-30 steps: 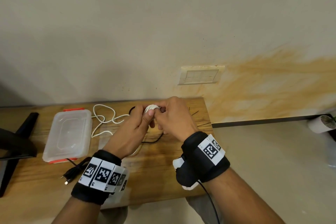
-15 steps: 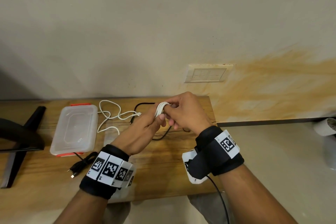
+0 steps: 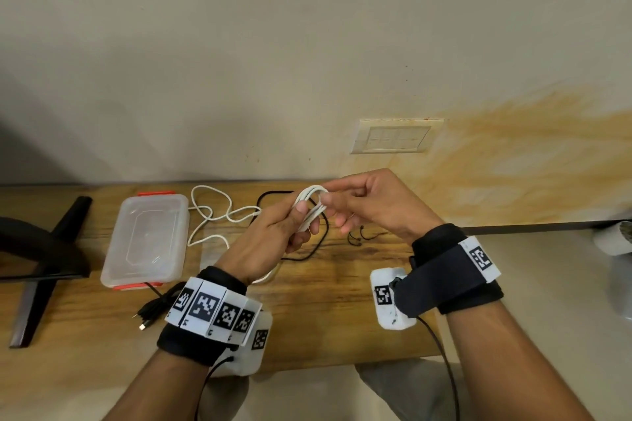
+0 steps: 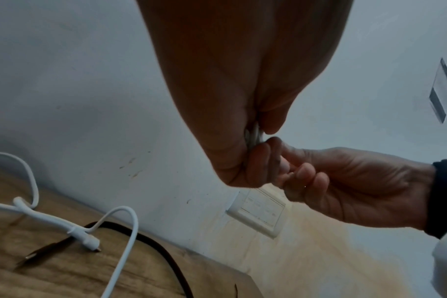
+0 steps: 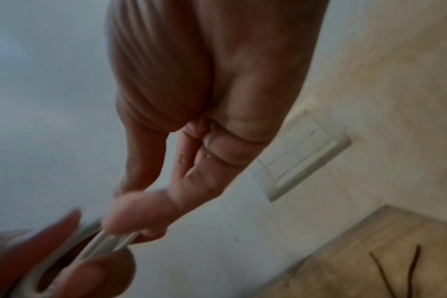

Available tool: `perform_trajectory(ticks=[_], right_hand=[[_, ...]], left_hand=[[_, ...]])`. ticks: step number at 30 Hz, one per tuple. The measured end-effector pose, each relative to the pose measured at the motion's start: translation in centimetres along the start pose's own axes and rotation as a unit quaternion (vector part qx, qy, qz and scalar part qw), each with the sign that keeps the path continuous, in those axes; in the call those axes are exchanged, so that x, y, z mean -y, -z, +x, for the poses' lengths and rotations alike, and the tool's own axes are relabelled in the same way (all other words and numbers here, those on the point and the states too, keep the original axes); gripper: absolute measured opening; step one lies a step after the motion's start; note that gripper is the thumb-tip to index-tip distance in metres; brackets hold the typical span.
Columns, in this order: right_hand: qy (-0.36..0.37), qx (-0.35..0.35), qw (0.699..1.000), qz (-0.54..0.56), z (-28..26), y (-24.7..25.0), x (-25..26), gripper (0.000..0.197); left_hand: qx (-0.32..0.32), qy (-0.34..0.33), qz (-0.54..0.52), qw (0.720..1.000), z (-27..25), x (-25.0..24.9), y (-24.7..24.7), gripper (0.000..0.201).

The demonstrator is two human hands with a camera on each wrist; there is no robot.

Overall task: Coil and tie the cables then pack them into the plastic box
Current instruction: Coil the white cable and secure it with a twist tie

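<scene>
Held above the wooden table [image 3: 335, 297]: a thin white cable [image 3: 309, 212], several smooth loops gathered into a flat bunch. Gripped by the left hand [image 3: 270, 239], thumb pressed across the strands, fingers curled beneath. Pinched at the looped top by the right hand [image 3: 372, 205], thumb and forefinger closed on it. Loose remainder trailing down in curves onto the table, beside the clear rectangular plastic box with orange clips [image 3: 147, 239]. Lying nearby, a thin black cable [image 3: 321, 236].
</scene>
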State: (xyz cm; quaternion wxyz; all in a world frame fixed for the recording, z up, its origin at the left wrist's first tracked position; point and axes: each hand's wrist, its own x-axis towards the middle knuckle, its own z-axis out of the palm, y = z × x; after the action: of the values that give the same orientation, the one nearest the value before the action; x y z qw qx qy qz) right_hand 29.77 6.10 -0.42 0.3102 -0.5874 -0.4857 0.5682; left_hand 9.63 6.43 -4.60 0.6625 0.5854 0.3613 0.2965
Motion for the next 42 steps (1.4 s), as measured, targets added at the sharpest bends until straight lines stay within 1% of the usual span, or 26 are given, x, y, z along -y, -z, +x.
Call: perform_trajectory(ticks=[2,3,4,5,6,7,9,11,14,16,18,20,22,23,26,28,29,31,33,35,36,38,42], right_hand=[[-0.008,-0.045,0.997,-0.060,0.0,1.5,-1.2,0.035],[-0.014,-0.081,0.990,-0.117,0.1,2.4,-2.2,0.032],[-0.019,-0.118,0.973,-0.196,0.2,3.2,-3.4,0.027],[-0.026,-0.145,0.947,-0.285,0.4,4.0,-4.8,0.021],[-0.035,-0.156,0.920,-0.357,0.6,4.5,-6.1,0.017],[-0.042,-0.157,0.903,-0.397,0.7,4.8,-7.5,0.014],[-0.034,-0.153,0.892,-0.425,0.8,4.8,-9.8,0.018],[-0.002,-0.154,0.873,-0.462,1.1,4.3,-11.7,0.021],[0.018,-0.150,0.827,-0.541,1.5,3.4,-13.7,0.026],[0.021,-0.151,0.805,-0.573,1.7,3.0,-14.3,0.026],[0.030,-0.156,0.797,-0.583,1.8,2.7,-14.5,0.025],[0.034,-0.156,0.790,-0.591,1.8,2.5,-14.5,0.024],[0.036,-0.151,0.787,-0.597,1.6,2.4,-14.2,0.023],[0.035,-0.148,0.791,-0.592,1.4,2.4,-14.0,0.023],[0.022,-0.148,0.814,-0.561,0.4,2.7,-12.0,0.023],[0.011,-0.167,0.833,-0.528,-0.7,2.5,-10.1,0.014],[0.013,-0.183,0.849,-0.496,-1.3,2.3,-9.1,0.009],[0.032,-0.221,0.893,-0.390,-2.4,1.3,-7.4,0.003],[0.043,-0.248,0.938,-0.241,-2.9,0.0,-6.0,0.007],[0.027,-0.239,0.968,-0.070,-2.9,-1.2,-4.8,0.007],[0.014,-0.229,0.973,0.005,-2.8,-1.7,-4.2,0.006],[-0.007,-0.222,0.968,0.115,-2.6,-2.4,-3.5,0.010],[-0.038,-0.206,0.948,0.239,-2.0,-3.6,-2.9,0.018]], left_hand=[[-0.019,0.006,0.001,1.000,-0.1,0.0,0.0,0.031],[-0.028,0.010,0.002,1.000,0.0,0.1,0.0,0.034],[-0.039,0.015,0.003,0.999,0.1,0.1,0.0,0.035],[-0.051,0.020,0.001,0.998,0.1,0.1,0.0,0.036],[-0.064,0.022,-0.001,0.998,0.1,0.1,0.1,0.038],[-0.078,0.022,-0.004,0.997,0.1,0.1,0.2,0.039],[-0.105,0.023,-0.015,0.994,0.1,0.1,0.3,0.039],[-0.131,0.031,-0.034,0.990,-0.1,0.2,0.3,0.036],[-0.164,0.033,-0.046,0.985,-0.5,0.1,-0.1,0.035],[-0.191,0.020,-0.057,0.980,-0.6,-0.2,-0.4,0.034],[-0.220,-0.003,-0.063,0.974,-0.5,-0.4,-0.6,0.035],[-0.235,-0.018,-0.037,0.971,-0.6,-0.5,-0.8,0.036],[-0.227,-0.030,-0.015,0.973,-0.8,-0.6,-0.9,0.036],[-0.220,-0.033,-0.010,0.975,-0.9,-0.6,-0.9,0.036],[-0.205,-0.031,0.015,0.978,-1.1,-0.5,-0.9,0.036],[-0.200,-0.026,0.026,0.979,-1.1,-0.5,-1.0,0.032],[-0.197,-0.022,0.025,0.980,-1.1,-0.6,-1.2,0.029],[-0.185,-0.018,0.010,0.983,-1.2,-0.9,-1.4,0.017],[-0.168,-0.022,-0.005,0.985,-1.3,-1.3,-1.7,0.007],[-0.156,-0.027,-0.012,0.987,-1.4,-1.5,-1.8,0.008],[-0.151,-0.029,-0.016,0.988,-1.4,-1.5,-1.8,0.009],[-0.144,-0.028,-0.023,0.989,-1.6,-1.6,-1.7,0.009],[-0.117,-0.021,-0.050,0.992,-1.9,-1.8,-1.5,0.011]])
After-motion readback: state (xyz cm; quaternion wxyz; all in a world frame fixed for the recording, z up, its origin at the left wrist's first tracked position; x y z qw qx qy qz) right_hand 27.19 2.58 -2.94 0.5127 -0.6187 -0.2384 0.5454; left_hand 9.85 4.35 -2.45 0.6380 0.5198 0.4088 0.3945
